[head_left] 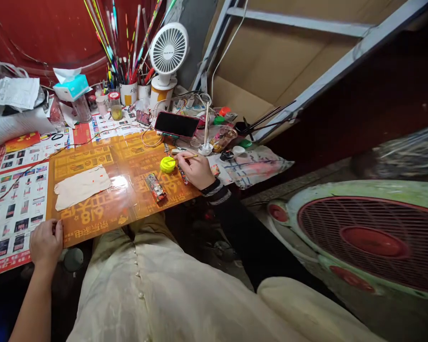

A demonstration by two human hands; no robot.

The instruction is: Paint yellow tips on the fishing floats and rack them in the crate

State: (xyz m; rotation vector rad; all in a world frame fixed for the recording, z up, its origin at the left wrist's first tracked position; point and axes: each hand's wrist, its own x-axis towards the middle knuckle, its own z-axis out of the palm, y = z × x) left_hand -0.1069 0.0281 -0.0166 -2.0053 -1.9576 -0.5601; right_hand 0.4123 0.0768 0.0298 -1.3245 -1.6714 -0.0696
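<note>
My right hand (197, 170), in a dark sleeve, pinches a thin wooden-handled brush (187, 157). The brush's tip end points at the small bright yellow pot (167, 165) and appears to meet its top. Just in front of the pot lies a small multicoloured, paint-marked block (156, 187). A similar dark speckled piece (182, 175) is partly covered by my right hand. My left hand (47, 241) rests at the table's near edge with its fingers curled in, and nothing shows in it. A cream cloth (82, 186) with small orange spots lies beyond it.
At the back stand a white fan (169, 48), cups (129, 94) of brushes and coloured rods, and a tissue box (71, 88). A phone (176, 124) leans near jars and wires. A large green-and-red floor fan (374, 240) stands right of the orange-topped table (103, 223).
</note>
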